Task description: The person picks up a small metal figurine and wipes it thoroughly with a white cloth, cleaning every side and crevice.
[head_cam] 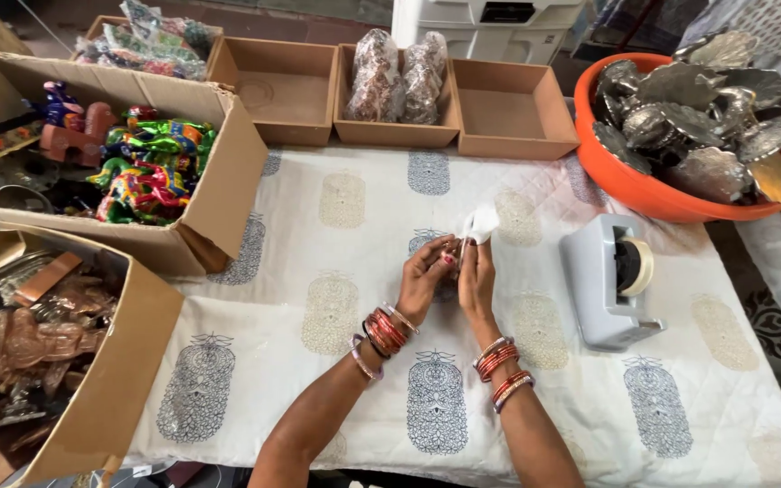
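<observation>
Left hand [425,271] and right hand [475,276] both pinched 1 small item [452,248] in white wrap [481,221]; thin wrap could tear, grip slip.

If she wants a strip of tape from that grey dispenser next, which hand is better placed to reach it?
Probably the right hand. The tape dispenser sits on the cloth on that side, with nothing between them. The left hand would have to cross over. Both hands are now pinching a small white-wrapped item.
</observation>
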